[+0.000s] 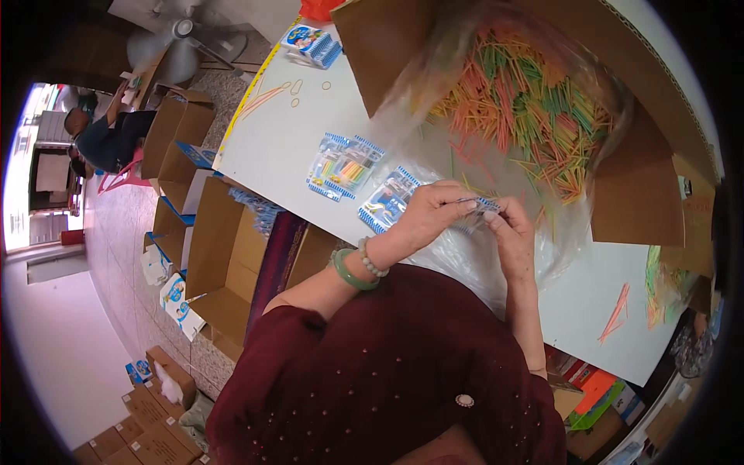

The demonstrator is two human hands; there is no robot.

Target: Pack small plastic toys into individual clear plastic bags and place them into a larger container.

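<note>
A person in a dark red top is working at a white table (279, 147), seen from above. Both hands are meeting over the table's near edge. The left hand (428, 215) and the right hand (513, 232) are pinching a small blue-edged packet (474, 208) between them, fingers closed narrowly on its ends; the packet is lying across the fingertips, partly hidden by them. Just left of the hands, two more packets are lying flat: a filled packet (343, 166) showing coloured sticks and another packet (385, 201) touching the left hand. Behind the hands, a large clear plastic bag (496, 256) inside a cardboard box (632, 194) is holding a heap of coloured sticks (527, 105).
</note>
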